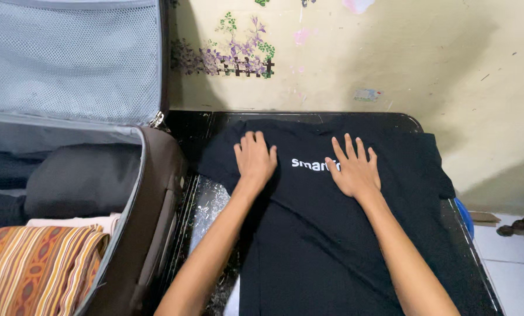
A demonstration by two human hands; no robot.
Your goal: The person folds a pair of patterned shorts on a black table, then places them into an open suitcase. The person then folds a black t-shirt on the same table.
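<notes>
Left hand (255,159) and right hand (354,168), flat and released, press the black shirt (309,234) on the table (206,202); smoothing outward evenly should avoid creases.

A black T-shirt (326,246) with white chest lettering lies spread flat, covering most of the dark table (199,130). Its right sleeve seems to hang past the table's right edge.

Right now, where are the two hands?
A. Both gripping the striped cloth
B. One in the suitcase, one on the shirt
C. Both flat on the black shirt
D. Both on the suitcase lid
C: the left hand and the right hand lie palm down, fingers spread, on the black shirt, apart from the suitcase.
</notes>
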